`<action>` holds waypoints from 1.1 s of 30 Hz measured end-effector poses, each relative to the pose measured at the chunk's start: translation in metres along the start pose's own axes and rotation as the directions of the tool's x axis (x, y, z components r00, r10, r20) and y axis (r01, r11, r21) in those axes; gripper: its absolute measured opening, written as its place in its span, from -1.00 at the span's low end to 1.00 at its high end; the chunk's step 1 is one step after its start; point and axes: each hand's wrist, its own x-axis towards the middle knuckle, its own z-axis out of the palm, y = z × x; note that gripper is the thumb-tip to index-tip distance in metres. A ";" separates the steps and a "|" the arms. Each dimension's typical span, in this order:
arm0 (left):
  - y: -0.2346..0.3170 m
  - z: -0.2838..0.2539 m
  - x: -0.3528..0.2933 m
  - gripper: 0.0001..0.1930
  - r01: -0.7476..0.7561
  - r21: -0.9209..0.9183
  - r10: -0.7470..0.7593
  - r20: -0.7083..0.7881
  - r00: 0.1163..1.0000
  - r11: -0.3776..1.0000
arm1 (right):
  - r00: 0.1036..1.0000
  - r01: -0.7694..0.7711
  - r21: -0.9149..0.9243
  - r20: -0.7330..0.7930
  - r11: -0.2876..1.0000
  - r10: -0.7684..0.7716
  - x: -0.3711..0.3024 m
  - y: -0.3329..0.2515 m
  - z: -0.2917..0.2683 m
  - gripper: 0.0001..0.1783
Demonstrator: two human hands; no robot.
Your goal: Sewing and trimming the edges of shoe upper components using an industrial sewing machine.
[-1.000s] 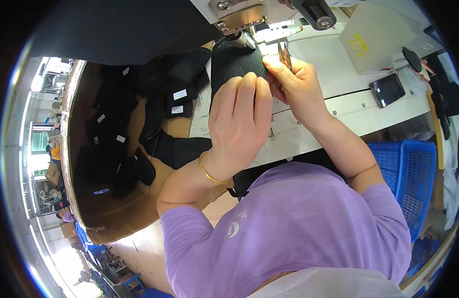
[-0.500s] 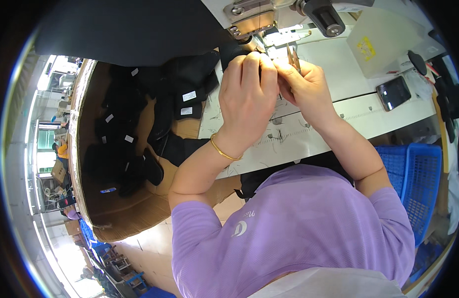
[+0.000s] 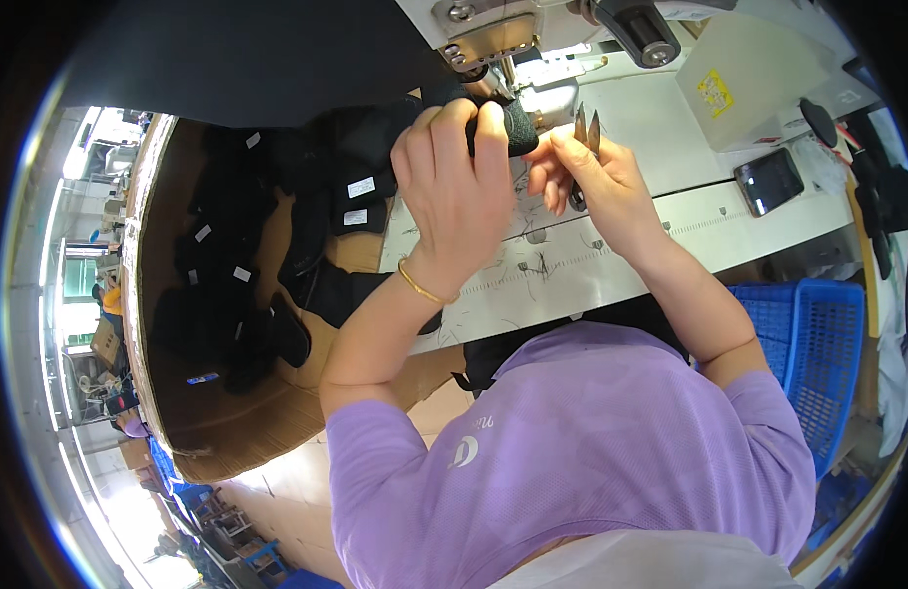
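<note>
My left hand (image 3: 456,177) is closed on a piece of black fabric (image 3: 516,133) just below the needle area of a sewing machine (image 3: 488,49). My fingers bend over its top, and part of the fabric is hidden behind them. In my right hand (image 3: 611,182) is a pair of small thread snips (image 3: 587,137), held in the palm with the two blade tips pointing up and a little apart. The thumb and forefinger of that hand come close to the fabric's right edge; whether they pinch a thread cannot be made out.
Left of the white machine table (image 3: 572,265) stands a big cardboard box (image 3: 267,432) holding black pieces with white labels. Thread scraps litter the tabletop. A phone (image 3: 770,184) lies at the right, and a blue plastic basket (image 3: 817,363) is below the table's right end.
My left hand has shifted left with the black fabric, exposing its rounded end. My right hand, still holding the snips, has come apart from the left one.
</note>
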 end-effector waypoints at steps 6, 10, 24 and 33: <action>-0.016 -0.007 0.008 -0.66 -0.137 0.016 0.137 -0.004 0.991 0.990 | 0.966 -0.179 -0.039 0.183 0.983 0.183 -0.013 -0.005 -0.012 -0.65; -0.057 -0.039 0.000 -0.66 0.916 -0.349 -0.211 0.897 0.387 0.197 | 0.975 0.190 -0.428 0.185 0.884 -0.120 -0.014 0.003 -0.019 -0.72; -0.059 -0.019 -0.024 -0.57 0.962 -0.264 0.135 0.958 0.254 0.066 | 0.810 0.574 -0.691 0.399 0.439 -0.431 -0.017 0.009 -0.023 -0.77; -0.060 -0.017 -0.032 -0.70 0.914 -0.179 0.060 0.975 0.214 -0.364 | 1.000 0.004 -0.453 0.006 0.891 -0.002 -0.047 0.034 -0.015 -0.80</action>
